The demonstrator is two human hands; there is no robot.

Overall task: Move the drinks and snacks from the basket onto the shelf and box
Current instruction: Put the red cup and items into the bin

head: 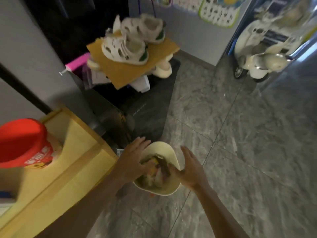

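The cream basket (160, 190) stands on the grey tiled floor (240, 152), just beside the front corner of the yellow wooden shelf (73, 162); blurred snack packets (159, 170) fill it, a dark one uppermost; the left hand (135, 160) reaches over the basket's left rim, fingers straight and spread wide above the packets; the right hand (188, 170) hangs over the right rim, fingers likewise straight and apart, thumb toward the dark packet; whether either touches a packet is too blurred to tell. Near the shelf top's left edge stands a red-lidded tub (24, 143); behind the basket a dark box (151, 114) carries a cardboard sheet (123, 69) with white shoes (127, 48); a cream toy scooter (260, 64) stands well apart at the floor's far right.
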